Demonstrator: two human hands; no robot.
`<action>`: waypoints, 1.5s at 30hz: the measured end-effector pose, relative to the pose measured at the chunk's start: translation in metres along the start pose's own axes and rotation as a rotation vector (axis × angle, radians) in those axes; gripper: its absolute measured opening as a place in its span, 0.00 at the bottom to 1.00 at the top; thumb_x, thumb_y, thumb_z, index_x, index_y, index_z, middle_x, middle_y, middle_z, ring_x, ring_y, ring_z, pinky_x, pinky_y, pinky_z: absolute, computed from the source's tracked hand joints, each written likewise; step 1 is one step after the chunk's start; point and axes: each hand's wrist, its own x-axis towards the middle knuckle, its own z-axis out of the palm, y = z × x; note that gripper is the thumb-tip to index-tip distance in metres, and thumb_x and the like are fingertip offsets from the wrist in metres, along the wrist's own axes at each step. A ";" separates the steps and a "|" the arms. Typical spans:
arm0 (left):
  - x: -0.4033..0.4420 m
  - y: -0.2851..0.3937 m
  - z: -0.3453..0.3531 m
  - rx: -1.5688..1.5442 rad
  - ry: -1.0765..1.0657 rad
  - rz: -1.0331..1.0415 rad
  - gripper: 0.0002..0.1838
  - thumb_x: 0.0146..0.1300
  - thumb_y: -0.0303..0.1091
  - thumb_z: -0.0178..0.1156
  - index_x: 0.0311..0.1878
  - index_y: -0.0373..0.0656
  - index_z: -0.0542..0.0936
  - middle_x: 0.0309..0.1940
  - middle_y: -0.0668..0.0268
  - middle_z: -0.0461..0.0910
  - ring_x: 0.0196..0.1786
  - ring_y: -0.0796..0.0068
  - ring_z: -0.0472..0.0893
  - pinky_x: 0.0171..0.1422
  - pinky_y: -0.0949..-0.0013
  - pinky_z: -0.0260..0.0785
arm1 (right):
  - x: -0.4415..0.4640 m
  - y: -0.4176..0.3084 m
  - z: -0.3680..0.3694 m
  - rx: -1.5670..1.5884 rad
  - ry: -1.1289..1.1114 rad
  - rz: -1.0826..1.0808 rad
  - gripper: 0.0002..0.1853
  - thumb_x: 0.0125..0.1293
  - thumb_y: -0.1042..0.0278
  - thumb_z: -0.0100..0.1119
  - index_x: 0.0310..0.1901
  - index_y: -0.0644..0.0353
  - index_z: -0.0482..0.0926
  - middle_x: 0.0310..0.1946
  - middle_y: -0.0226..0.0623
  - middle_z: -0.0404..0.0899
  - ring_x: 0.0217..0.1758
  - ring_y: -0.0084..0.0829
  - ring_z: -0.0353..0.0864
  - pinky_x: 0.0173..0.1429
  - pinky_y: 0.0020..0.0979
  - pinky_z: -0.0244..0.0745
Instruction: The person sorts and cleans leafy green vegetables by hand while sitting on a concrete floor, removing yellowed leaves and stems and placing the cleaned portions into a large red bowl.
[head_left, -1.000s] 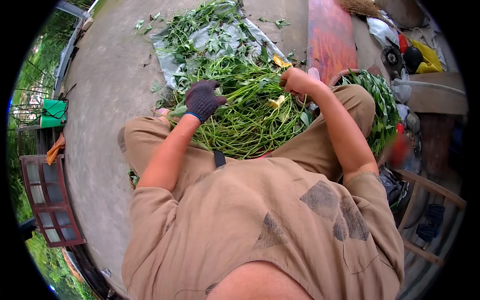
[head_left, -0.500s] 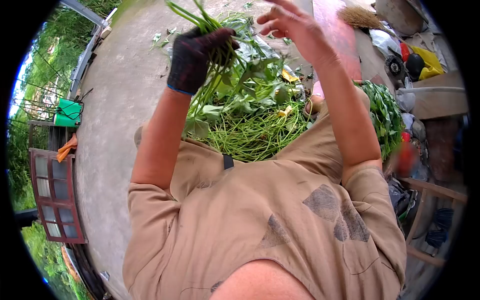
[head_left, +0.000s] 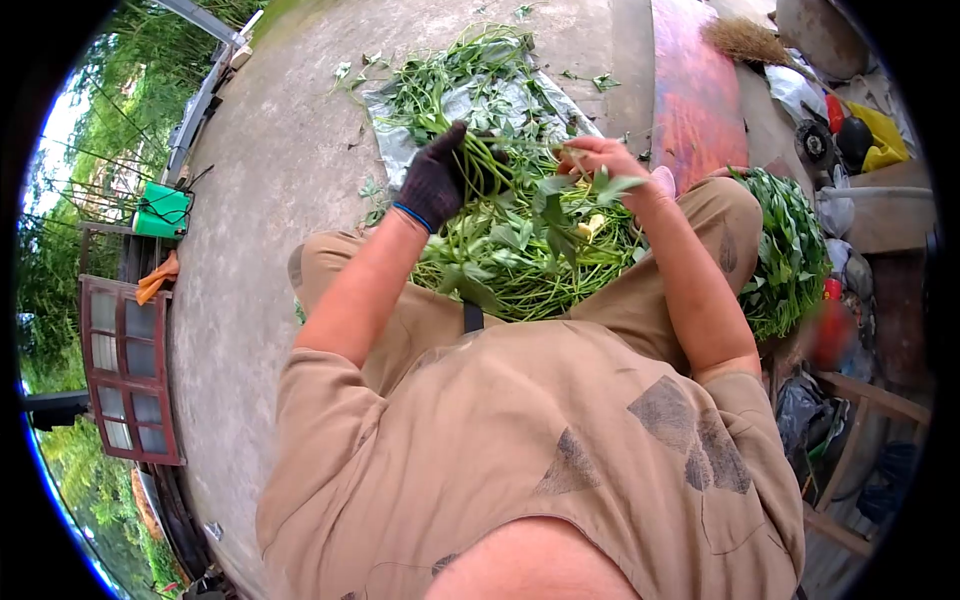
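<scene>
My left hand (head_left: 450, 178), in a dark knit glove with a blue cuff, is closed around a bunch of long green leafy stems (head_left: 482, 165). Bare, my right hand (head_left: 612, 168) pinches a leafy stem (head_left: 560, 195) to the right of the bunch, its leaves hanging below the fingers. Between my legs lies a pile of cut green stems (head_left: 540, 285) with leaves on it. More leafy greens (head_left: 470, 75) are spread on a silvery sheet (head_left: 390, 125) beyond my hands. Parts of both hands' fingers are hidden by the greens.
A big heap of leafy greens (head_left: 785, 250) stands by my right knee. Farther right are a straw broom (head_left: 740, 42), a yellow bag (head_left: 880, 138) and a wooden frame (head_left: 870, 395). On the left are a green box (head_left: 162, 210) and a framed window panel (head_left: 130, 370).
Both hands have come lower and nearer my lap. My right hand, raised with fingers spread before, now pinches a leafy stem; the left keeps its bunch. The view has shifted slightly.
</scene>
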 end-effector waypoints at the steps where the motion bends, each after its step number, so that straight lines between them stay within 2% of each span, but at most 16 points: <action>1: 0.000 -0.016 -0.017 -0.060 0.009 -0.042 0.25 0.66 0.50 0.59 0.52 0.35 0.77 0.44 0.50 0.82 0.49 0.50 0.81 0.57 0.46 0.73 | -0.006 0.003 0.017 -0.150 0.004 0.075 0.21 0.63 0.65 0.59 0.57 0.62 0.77 0.42 0.33 0.84 0.41 0.23 0.79 0.47 0.26 0.73; 4: -0.004 -0.048 -0.038 -0.230 0.016 -0.033 0.28 0.65 0.53 0.59 0.55 0.36 0.76 0.48 0.53 0.81 0.49 0.51 0.80 0.59 0.47 0.71 | -0.006 0.034 0.040 -0.801 -0.020 0.061 0.20 0.63 0.66 0.57 0.56 0.64 0.77 0.39 0.39 0.84 0.39 0.29 0.80 0.47 0.31 0.73; 8: -0.012 -0.041 -0.053 -0.263 0.024 0.074 0.25 0.65 0.53 0.58 0.53 0.41 0.77 0.48 0.50 0.81 0.51 0.48 0.79 0.61 0.44 0.69 | 0.004 0.036 0.035 -0.828 0.157 0.045 0.18 0.58 0.63 0.62 0.50 0.58 0.82 0.41 0.46 0.84 0.44 0.40 0.83 0.50 0.36 0.75; 10: -0.014 -0.035 -0.058 -0.287 -0.010 0.087 0.23 0.66 0.53 0.57 0.50 0.42 0.79 0.48 0.49 0.81 0.52 0.46 0.79 0.62 0.42 0.68 | 0.003 0.031 0.040 -0.800 0.543 -0.163 0.12 0.58 0.64 0.63 0.42 0.56 0.84 0.34 0.39 0.84 0.36 0.39 0.83 0.43 0.34 0.76; 12: -0.013 -0.035 -0.062 -0.276 -0.015 0.113 0.21 0.66 0.52 0.57 0.49 0.43 0.79 0.47 0.49 0.81 0.52 0.46 0.79 0.62 0.41 0.68 | -0.003 0.013 0.052 -0.820 0.682 -0.366 0.08 0.60 0.64 0.62 0.38 0.56 0.83 0.32 0.38 0.83 0.33 0.39 0.82 0.39 0.34 0.75; 16: -0.012 -0.051 -0.059 -0.230 -0.005 0.047 0.17 0.67 0.45 0.57 0.46 0.41 0.81 0.46 0.51 0.82 0.50 0.52 0.81 0.60 0.46 0.71 | 0.003 -0.012 0.085 -1.017 0.552 -0.658 0.09 0.63 0.59 0.60 0.34 0.54 0.83 0.31 0.35 0.79 0.36 0.39 0.79 0.41 0.37 0.71; 20: -0.006 -0.076 -0.063 0.081 0.053 0.091 0.16 0.68 0.40 0.56 0.47 0.37 0.80 0.45 0.53 0.83 0.50 0.57 0.82 0.59 0.54 0.73 | 0.027 -0.008 0.102 -0.998 0.245 -0.342 0.13 0.63 0.54 0.58 0.38 0.52 0.85 0.33 0.39 0.81 0.40 0.42 0.79 0.46 0.38 0.71; 21: -0.005 -0.076 -0.065 0.029 0.037 0.090 0.16 0.68 0.42 0.55 0.46 0.37 0.81 0.44 0.53 0.83 0.51 0.57 0.81 0.60 0.53 0.72 | 0.039 -0.002 0.095 -0.802 0.069 -0.114 0.12 0.62 0.58 0.60 0.40 0.56 0.85 0.32 0.38 0.83 0.37 0.38 0.81 0.45 0.35 0.73; 25: -0.008 -0.062 -0.064 -0.230 -0.101 0.072 0.20 0.68 0.48 0.55 0.42 0.38 0.83 0.43 0.52 0.83 0.52 0.54 0.80 0.63 0.48 0.69 | 0.043 0.001 0.088 0.036 0.240 0.006 0.09 0.66 0.69 0.59 0.37 0.68 0.82 0.29 0.36 0.83 0.33 0.25 0.81 0.40 0.25 0.74; 28: -0.001 -0.049 -0.081 -0.363 -0.075 0.051 0.23 0.67 0.53 0.55 0.37 0.39 0.83 0.41 0.50 0.83 0.49 0.50 0.81 0.60 0.42 0.69 | 0.031 -0.024 0.065 0.205 0.287 -0.028 0.08 0.68 0.69 0.57 0.37 0.65 0.80 0.25 0.37 0.82 0.26 0.26 0.80 0.34 0.25 0.72; 35: 0.006 -0.027 -0.120 -0.309 0.435 0.257 0.18 0.62 0.49 0.61 0.27 0.43 0.79 0.26 0.60 0.81 0.32 0.54 0.81 0.40 0.44 0.74 | 0.039 -0.038 0.023 -0.206 0.532 -0.189 0.09 0.68 0.68 0.57 0.38 0.66 0.82 0.18 0.28 0.75 0.19 0.21 0.72 0.27 0.23 0.65; 38: -0.008 0.013 -0.123 -0.356 0.442 0.520 0.15 0.61 0.47 0.63 0.27 0.46 0.78 0.24 0.64 0.80 0.31 0.60 0.81 0.35 0.50 0.75 | 0.052 -0.022 0.015 -0.446 0.548 -0.105 0.07 0.64 0.68 0.61 0.37 0.62 0.84 0.15 0.27 0.75 0.18 0.14 0.69 0.26 0.19 0.63; 39: -0.017 0.026 -0.120 -0.322 0.529 0.634 0.15 0.61 0.47 0.63 0.29 0.46 0.78 0.25 0.64 0.80 0.31 0.62 0.81 0.35 0.51 0.75 | 0.053 -0.018 0.012 -0.564 0.538 0.022 0.10 0.64 0.62 0.60 0.40 0.58 0.85 0.21 0.34 0.81 0.24 0.24 0.79 0.34 0.25 0.71; 42: -0.048 0.063 -0.106 -0.204 0.671 0.950 0.13 0.62 0.45 0.63 0.34 0.45 0.78 0.28 0.62 0.80 0.30 0.62 0.80 0.33 0.56 0.76 | 0.070 0.023 -0.014 -1.066 0.602 0.051 0.15 0.65 0.53 0.57 0.42 0.53 0.85 0.34 0.41 0.85 0.39 0.40 0.84 0.46 0.37 0.75; 43: -0.057 0.074 -0.112 -0.171 0.696 1.001 0.14 0.63 0.47 0.61 0.34 0.45 0.78 0.29 0.60 0.80 0.32 0.58 0.80 0.37 0.51 0.75 | 0.069 0.026 -0.017 -1.119 0.592 0.110 0.18 0.64 0.47 0.53 0.44 0.49 0.84 0.44 0.44 0.83 0.51 0.49 0.80 0.55 0.46 0.71; 45: -0.074 0.091 -0.120 -0.074 0.652 1.104 0.15 0.66 0.47 0.57 0.39 0.43 0.78 0.35 0.54 0.82 0.37 0.49 0.81 0.45 0.45 0.75 | 0.071 0.029 -0.021 -1.131 0.585 0.173 0.19 0.64 0.46 0.53 0.47 0.49 0.83 0.45 0.44 0.82 0.52 0.47 0.80 0.56 0.46 0.71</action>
